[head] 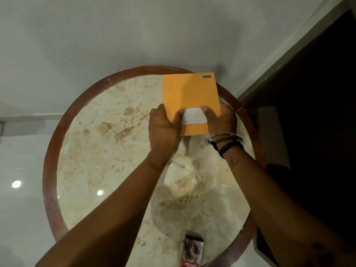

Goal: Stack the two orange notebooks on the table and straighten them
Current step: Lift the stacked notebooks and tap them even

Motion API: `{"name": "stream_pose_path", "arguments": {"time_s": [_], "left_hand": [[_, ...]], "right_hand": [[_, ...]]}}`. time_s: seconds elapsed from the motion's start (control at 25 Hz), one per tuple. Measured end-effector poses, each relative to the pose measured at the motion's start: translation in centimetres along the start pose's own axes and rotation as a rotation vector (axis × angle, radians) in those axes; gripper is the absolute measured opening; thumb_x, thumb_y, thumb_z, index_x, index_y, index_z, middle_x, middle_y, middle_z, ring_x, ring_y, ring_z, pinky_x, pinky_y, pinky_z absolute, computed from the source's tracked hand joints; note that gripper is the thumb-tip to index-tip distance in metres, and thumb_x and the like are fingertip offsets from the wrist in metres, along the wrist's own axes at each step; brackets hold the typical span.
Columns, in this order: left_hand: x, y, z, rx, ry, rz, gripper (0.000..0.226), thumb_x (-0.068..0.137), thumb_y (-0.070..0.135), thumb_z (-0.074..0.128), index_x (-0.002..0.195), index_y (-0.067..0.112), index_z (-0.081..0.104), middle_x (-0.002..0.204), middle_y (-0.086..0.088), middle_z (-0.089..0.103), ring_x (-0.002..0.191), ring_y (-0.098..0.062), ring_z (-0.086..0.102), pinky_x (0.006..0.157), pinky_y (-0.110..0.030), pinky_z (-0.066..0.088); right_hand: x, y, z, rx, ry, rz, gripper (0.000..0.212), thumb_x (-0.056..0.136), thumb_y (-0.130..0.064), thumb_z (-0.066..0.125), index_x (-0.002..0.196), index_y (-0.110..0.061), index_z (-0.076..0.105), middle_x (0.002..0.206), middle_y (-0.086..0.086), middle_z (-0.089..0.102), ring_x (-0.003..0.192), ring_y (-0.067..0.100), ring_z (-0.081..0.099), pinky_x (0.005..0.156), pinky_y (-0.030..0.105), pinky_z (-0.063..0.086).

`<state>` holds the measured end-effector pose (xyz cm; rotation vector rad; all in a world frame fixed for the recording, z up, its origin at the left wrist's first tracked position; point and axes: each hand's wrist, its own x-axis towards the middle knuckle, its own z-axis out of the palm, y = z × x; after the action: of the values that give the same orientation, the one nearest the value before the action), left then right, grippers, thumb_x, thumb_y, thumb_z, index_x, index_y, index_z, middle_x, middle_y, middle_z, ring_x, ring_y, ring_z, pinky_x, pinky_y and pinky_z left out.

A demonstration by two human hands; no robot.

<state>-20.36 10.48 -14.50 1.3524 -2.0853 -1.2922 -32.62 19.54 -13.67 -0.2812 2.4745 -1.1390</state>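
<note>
An orange notebook (190, 93) with a white name label (193, 117) is over the far right part of the round marble table (100, 151). I see only one orange cover; a second notebook under it cannot be told apart. My left hand (163, 130) grips its left edge, thumb on the label. My right hand (221, 120), with bracelets at the wrist, grips its right edge, thumb on the cover. The notebook's far corner reaches past the table's brown wooden rim (50, 151).
A small printed box (192, 251) lies at the near edge of the table. A dark doorway or cabinet (312, 112) stands close on the right. Pale glossy floor (23, 189) surrounds the table on the left.
</note>
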Motion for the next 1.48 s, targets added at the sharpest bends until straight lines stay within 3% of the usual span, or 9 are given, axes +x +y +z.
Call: {"name": "stream_pose_path", "arguments": {"time_s": [0.2,0.4,0.52,0.6,0.76,0.92,1.12,1.28,1.48], "left_hand": [[0.7,0.5,1.7,0.346,-0.004,0.069,0.055,0.097,0.055,0.061,0.105,0.001,0.061,0.11,-0.017,0.061,0.097,-0.034,0.06,0.074,-0.04,0.047],[-0.7,-1.7,-2.7,0.509,0.174,0.185,0.07,0.094,0.067,0.057,0.118,0.001,0.064,0.126,-0.024,0.058,0.11,-0.042,0.06,0.086,-0.048,0.051],[-3.3,-6.6,-8.5,0.672,0.092,0.193,0.092,0.093,0.075,0.047,0.155,0.007,0.041,0.167,-0.027,0.027,0.153,-0.044,0.028,0.121,-0.059,0.021],[-5.3,-10.0,-12.4,0.686,-0.035,0.159,0.103,0.091,0.082,0.038,0.167,0.015,0.017,0.175,-0.018,0.001,0.162,-0.036,0.001,0.125,-0.059,-0.001],[-7.8,-14.4,-15.6,0.702,-0.147,0.159,0.101,0.091,0.08,0.037,0.168,0.019,0.011,0.176,-0.013,0.0,0.163,-0.03,-0.001,0.128,-0.06,0.001],[-7.7,-15.7,-15.6,0.725,-0.122,0.175,0.094,0.093,0.077,0.04,0.165,0.017,0.027,0.175,-0.016,0.011,0.162,-0.034,0.008,0.128,-0.059,0.007],[-7.5,-15.3,-15.5,0.731,-0.128,0.188,0.095,0.091,0.076,0.041,0.162,0.013,0.035,0.173,-0.019,0.018,0.16,-0.037,0.015,0.127,-0.061,0.011],[-7.3,-15.5,-15.3,0.755,-0.111,0.182,0.096,0.09,0.079,0.041,0.162,0.015,0.035,0.173,-0.018,0.018,0.16,-0.037,0.016,0.127,-0.059,0.011],[-7.0,-16.3,-15.3,0.783,-0.105,0.22,0.102,0.087,0.083,0.043,0.163,0.016,0.031,0.174,-0.017,0.016,0.16,-0.037,0.015,0.126,-0.059,0.011]], "right_hand": [[1.3,2.2,-0.5,-0.198,0.047,0.042,0.05,0.083,-0.047,0.065,0.106,-0.003,0.057,0.125,0.017,0.047,0.119,0.037,0.047,0.095,0.049,0.048],[-5.1,3.2,-2.4,-0.142,0.234,-0.08,0.07,0.086,-0.059,0.053,0.13,-0.005,0.049,0.134,0.019,0.046,0.124,0.035,0.047,0.097,0.048,0.047],[-16.2,5.4,-3.8,-0.395,0.026,-0.088,0.088,0.074,-0.079,0.043,0.134,-0.015,0.043,0.127,0.01,0.049,0.112,0.026,0.056,0.073,0.037,0.055],[-24.1,7.0,-4.4,-0.551,-0.156,0.061,0.104,0.062,-0.089,0.039,0.139,-0.019,0.035,0.122,0.005,0.047,0.107,0.025,0.057,0.067,0.035,0.053],[-31.5,8.2,-2.4,-0.67,-0.285,0.213,0.098,0.064,-0.069,0.065,0.142,-0.019,0.033,0.112,0.006,0.054,0.096,0.03,0.064,0.061,0.036,0.054],[-28.8,5.1,0.9,-0.505,-0.19,0.079,0.068,0.073,-0.03,0.075,0.131,-0.008,0.048,0.106,0.013,0.06,0.078,0.032,0.068,0.053,0.031,0.054],[-14.8,-5.7,9.5,-0.285,-0.068,-0.163,0.06,0.075,-0.036,0.067,0.128,-0.013,0.051,0.124,0.014,0.055,0.102,0.03,0.059,0.072,0.031,0.051],[-4.3,-10.9,14.8,-0.465,-0.128,-0.258,0.068,0.078,-0.039,0.063,0.138,-0.015,0.042,0.135,0.014,0.047,0.113,0.037,0.055,0.083,0.041,0.05],[-2.5,-10.6,14.8,-0.577,-0.11,-0.284,0.09,0.078,-0.062,0.058,0.147,-0.013,0.029,0.138,0.015,0.047,0.116,0.037,0.055,0.086,0.041,0.05]]}}
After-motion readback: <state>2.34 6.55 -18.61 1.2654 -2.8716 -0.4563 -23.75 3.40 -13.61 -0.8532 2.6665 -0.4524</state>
